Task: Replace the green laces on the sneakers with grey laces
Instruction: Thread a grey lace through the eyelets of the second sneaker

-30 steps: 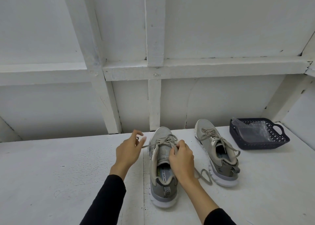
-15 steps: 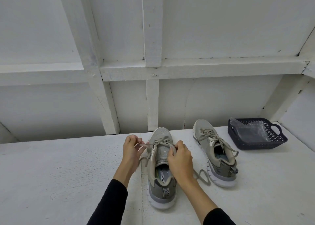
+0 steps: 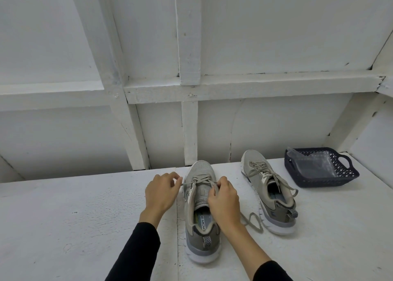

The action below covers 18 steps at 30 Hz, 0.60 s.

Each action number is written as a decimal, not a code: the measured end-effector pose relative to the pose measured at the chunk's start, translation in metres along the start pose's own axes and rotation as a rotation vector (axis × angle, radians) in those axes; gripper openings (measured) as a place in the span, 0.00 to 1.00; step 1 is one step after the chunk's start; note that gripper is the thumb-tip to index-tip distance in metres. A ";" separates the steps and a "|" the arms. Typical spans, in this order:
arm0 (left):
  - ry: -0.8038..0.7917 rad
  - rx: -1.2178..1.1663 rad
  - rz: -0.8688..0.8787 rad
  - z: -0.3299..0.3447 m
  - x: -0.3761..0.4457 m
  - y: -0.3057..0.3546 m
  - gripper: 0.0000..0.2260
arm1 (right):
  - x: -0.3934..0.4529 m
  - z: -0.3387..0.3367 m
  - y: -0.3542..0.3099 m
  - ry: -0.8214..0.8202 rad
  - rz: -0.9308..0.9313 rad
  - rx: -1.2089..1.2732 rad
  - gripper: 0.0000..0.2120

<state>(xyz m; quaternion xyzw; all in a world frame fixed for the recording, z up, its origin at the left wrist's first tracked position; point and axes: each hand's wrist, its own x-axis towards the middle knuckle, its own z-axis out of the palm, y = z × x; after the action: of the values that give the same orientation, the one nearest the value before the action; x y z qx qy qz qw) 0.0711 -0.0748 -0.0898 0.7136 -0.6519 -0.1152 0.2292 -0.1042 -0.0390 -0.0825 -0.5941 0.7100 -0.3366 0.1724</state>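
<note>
Two grey sneakers stand on the white table, toes pointing away from me. The near sneaker (image 3: 201, 212) is partly laced with a grey lace (image 3: 202, 179) across its lower eyelets. My left hand (image 3: 161, 192) pinches one end of that lace to the left of the shoe. My right hand (image 3: 224, 200) pinches the other strand over the tongue, and its loose tail (image 3: 254, 222) trails on the table to the right. The second sneaker (image 3: 269, 192) stands further right, fully laced in grey with loose ends.
A dark blue plastic basket (image 3: 348, 174) holding a clear plastic bag (image 3: 312, 163) sits at the back right of the table. A white panelled wall with beams rises just behind the shoes. The table (image 3: 74, 217) stretches bare to the left.
My left hand dropped and curled in close to the shoe's left side, still holding the lace end. My right hand stayed over the tongue. The view shifted slightly.
</note>
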 end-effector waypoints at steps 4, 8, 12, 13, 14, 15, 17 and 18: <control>-0.133 -0.117 0.031 0.012 -0.001 0.004 0.10 | 0.004 0.000 0.003 -0.064 -0.030 -0.096 0.12; -0.162 -0.163 0.051 0.012 -0.006 0.014 0.06 | 0.013 0.003 0.002 -0.236 0.002 -0.137 0.24; -0.127 -0.255 0.010 0.013 -0.006 0.014 0.07 | 0.016 0.008 0.002 -0.301 0.040 -0.087 0.24; -0.122 -0.274 0.001 0.014 -0.006 0.014 0.08 | 0.016 0.008 0.003 -0.302 0.037 -0.077 0.24; -0.123 -0.294 -0.012 0.014 -0.005 0.014 0.09 | 0.016 0.007 0.003 -0.302 0.031 -0.068 0.23; -0.130 -0.309 -0.028 0.013 -0.005 0.014 0.09 | 0.016 0.007 0.004 -0.299 0.024 -0.060 0.23; -0.145 -0.314 -0.059 0.014 -0.004 0.013 0.11 | 0.016 0.006 0.005 -0.296 0.009 -0.056 0.22; -0.154 -0.302 -0.073 0.015 -0.004 0.012 0.11 | 0.015 0.006 0.005 -0.298 0.002 -0.058 0.21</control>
<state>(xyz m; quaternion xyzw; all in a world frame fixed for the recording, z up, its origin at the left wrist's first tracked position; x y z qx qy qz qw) 0.0526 -0.0747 -0.0978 0.6834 -0.6163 -0.2745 0.2789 -0.1074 -0.0551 -0.0878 -0.6414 0.6867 -0.2237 0.2588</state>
